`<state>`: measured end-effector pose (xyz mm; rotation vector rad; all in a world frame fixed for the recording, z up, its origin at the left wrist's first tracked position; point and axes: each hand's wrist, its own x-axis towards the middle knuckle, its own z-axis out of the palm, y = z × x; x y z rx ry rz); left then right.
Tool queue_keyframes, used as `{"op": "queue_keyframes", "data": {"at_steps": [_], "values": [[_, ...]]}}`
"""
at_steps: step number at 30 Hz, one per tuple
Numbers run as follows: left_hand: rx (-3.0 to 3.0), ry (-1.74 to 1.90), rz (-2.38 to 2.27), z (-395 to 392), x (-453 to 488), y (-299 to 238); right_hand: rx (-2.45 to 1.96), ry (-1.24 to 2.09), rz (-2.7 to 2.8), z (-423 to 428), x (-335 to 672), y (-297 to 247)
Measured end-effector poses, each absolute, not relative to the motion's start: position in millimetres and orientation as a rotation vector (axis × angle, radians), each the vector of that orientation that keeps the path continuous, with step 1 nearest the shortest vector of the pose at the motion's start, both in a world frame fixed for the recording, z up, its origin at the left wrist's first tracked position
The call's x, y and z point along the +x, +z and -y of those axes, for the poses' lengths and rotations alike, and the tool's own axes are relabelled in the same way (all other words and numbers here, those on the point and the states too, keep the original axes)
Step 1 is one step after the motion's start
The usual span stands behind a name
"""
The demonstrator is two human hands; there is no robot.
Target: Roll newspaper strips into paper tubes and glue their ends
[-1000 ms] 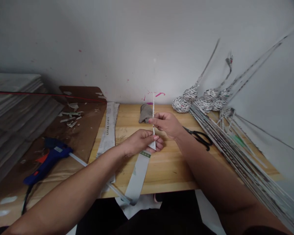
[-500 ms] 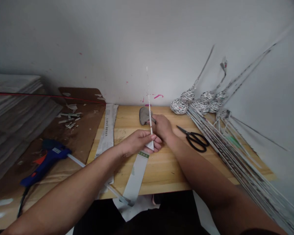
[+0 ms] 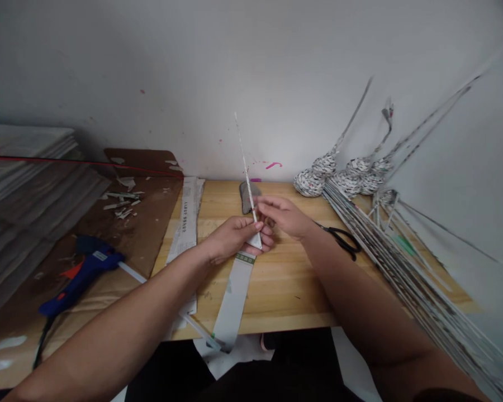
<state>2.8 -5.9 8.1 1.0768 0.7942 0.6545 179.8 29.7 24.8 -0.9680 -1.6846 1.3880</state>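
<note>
A thin paper tube [image 3: 245, 159] rises at a slant from the top of a long paper strip [image 3: 233, 287], whose upper end is rolled into it. My left hand [image 3: 235, 237] is closed around the rolled end, thumb on top and fingers beneath. Bent inward, the fingers of my right hand [image 3: 283, 215] meet the tube just above my left thumb; their tips partly hide each other. Behind the tube lies a crumpled grey cloth [image 3: 245, 198]. The strip's lower end hangs over the table's front edge.
Black-handled scissors [image 3: 344, 239] lie partly behind my right forearm. A bundle of paper tubes [image 3: 373, 251] and woven paper gourd shapes [image 3: 309, 183] stand right. Left are newspaper strips [image 3: 185, 218], a blue glue gun [image 3: 81, 279], paper scraps [image 3: 123, 205] and a newspaper stack [image 3: 33, 190].
My right hand has come away from the grey cloth, back toward me to the paper tube. The tube now leans further left, and my left hand is slightly higher.
</note>
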Motion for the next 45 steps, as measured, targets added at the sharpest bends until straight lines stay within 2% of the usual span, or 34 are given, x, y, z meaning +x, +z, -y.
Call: {"op": "queue_keyframes", "data": {"at_steps": [2,4,9,15,26,35,40,45], "values": [[1.105,0.648,-0.783,6.0,3.6,8.2,-0.916,1.626,1.680,-26.3,176.4,23.2],[1.132,0.638,-0.764,6.6,4.8,8.7,-0.915,1.698,1.629,-24.2,173.4,20.3],[1.176,0.600,-0.768,8.7,6.6,12.3,-0.991,1.644,1.464,-24.0,170.0,17.3],[1.182,0.631,-0.743,9.4,5.8,10.7,-0.919,1.747,1.549,-25.0,177.4,27.6],[1.201,0.601,-0.714,12.2,7.7,8.1,-0.932,1.791,1.334,-26.9,175.5,27.7],[1.172,0.593,-0.698,14.2,8.8,9.0,-0.896,1.696,1.343,-24.6,172.6,28.9],[1.129,0.608,-0.701,14.3,8.6,8.2,-0.871,1.808,1.476,-27.0,180.6,28.3],[1.130,0.588,-0.684,14.6,9.1,6.6,-0.886,1.814,1.324,-30.7,180.7,24.9]]}}
